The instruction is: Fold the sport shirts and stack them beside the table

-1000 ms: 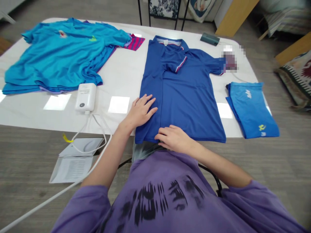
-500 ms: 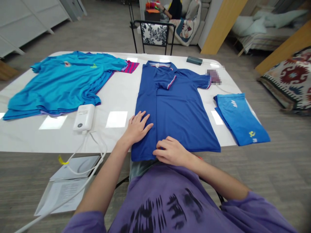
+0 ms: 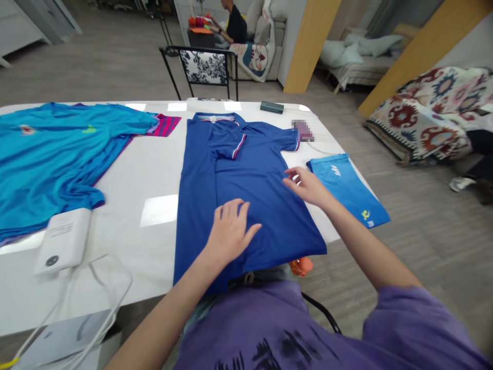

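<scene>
A dark blue polo shirt [image 3: 258, 174] lies on the white table [image 3: 138, 169] in front of me, its collar at the far end. Its left side is folded inward lengthwise, with that short sleeve lying across the chest. The lower hem hangs at the table's near edge. My left hand [image 3: 232, 226] rests over the lower middle of the shirt, fingers stretched and thumb spread. Over the shirt's right edge is my right hand [image 3: 306, 186], fingers slightly bent with a gap to the thumb; no cloth shows between them.
Left lie stacked turquoise shirts [image 3: 57, 154], with a white charger-like box [image 3: 63, 239] and cables nearer me. A folded light blue garment [image 3: 346, 187] lies right. Farther off are a dark case [image 3: 271, 107], a chair [image 3: 204, 67] and a seated person [image 3: 235, 25].
My right hand has left the shirt's hem and moved up to its right edge. My left hand has shifted right onto the shirt's middle. The view has turned right.
</scene>
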`<state>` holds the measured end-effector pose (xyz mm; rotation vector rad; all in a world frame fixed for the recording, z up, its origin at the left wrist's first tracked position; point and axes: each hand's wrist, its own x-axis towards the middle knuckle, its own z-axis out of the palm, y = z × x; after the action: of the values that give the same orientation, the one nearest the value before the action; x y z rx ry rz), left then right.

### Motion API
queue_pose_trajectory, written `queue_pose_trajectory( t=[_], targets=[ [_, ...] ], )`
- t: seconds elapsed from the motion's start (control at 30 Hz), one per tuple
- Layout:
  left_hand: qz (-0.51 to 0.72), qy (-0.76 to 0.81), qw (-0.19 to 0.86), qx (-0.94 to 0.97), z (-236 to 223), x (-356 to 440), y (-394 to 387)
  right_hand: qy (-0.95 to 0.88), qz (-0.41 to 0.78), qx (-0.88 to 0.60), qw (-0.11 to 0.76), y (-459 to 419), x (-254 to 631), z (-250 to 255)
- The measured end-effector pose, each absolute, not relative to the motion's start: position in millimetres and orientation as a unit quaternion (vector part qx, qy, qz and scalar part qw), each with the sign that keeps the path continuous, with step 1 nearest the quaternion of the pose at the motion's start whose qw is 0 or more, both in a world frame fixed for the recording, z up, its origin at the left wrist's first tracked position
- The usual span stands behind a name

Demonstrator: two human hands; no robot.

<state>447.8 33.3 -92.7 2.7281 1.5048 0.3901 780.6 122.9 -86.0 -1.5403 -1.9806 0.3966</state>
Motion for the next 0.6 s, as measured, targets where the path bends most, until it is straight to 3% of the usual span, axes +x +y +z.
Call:
queue_pose_trajectory(
  t=[0.13,0.3,0.6],
  targets=[
    [0.085,0.314,0.102,0.94,-93,552,9,-0.612,0.142,-0.749,0.213,257,845,-78],
    [0.056,0.192,0.103,0.974,-127,627,-6,-0.535,0.139,-0.816,0.169,366,853,-84],
    [0.033,0.213,0.106,0.971,-145,646,-7,-0.499,0.227,-0.768,0.333,428,854,-92]
  ],
)
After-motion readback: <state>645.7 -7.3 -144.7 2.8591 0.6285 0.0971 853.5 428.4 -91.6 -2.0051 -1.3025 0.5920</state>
